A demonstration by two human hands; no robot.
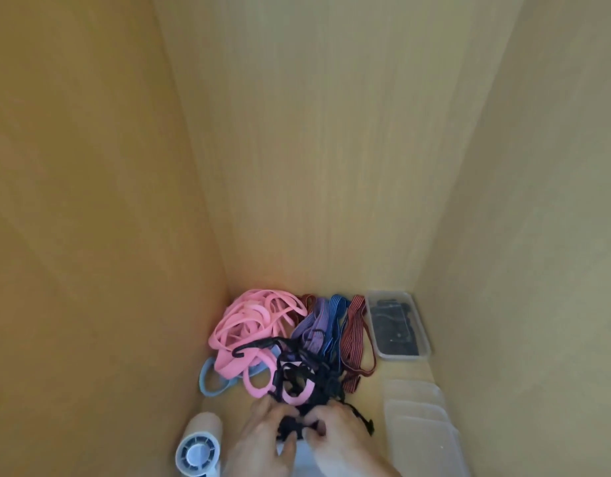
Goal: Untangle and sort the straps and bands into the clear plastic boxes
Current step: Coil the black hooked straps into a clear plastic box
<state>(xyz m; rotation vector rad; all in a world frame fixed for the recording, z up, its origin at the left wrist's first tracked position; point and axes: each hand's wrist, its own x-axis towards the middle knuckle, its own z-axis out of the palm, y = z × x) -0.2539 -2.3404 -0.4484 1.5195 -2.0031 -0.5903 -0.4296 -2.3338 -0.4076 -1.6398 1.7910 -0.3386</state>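
We are gripping the black strap point(293, 425) between left hand point(262, 438) and right hand point(335, 435), fingers curled on it. Just beyond the grip it is running into the pink bands point(255, 325); we are favouring easing loops apart gently, not yanking.

At the bottom centre, the left hand point(262, 440) and right hand point(345, 438) pinched a black strap point(292, 425); pink bands point(252, 321) lay heaped above, a clear box point(400, 357) at lower right.
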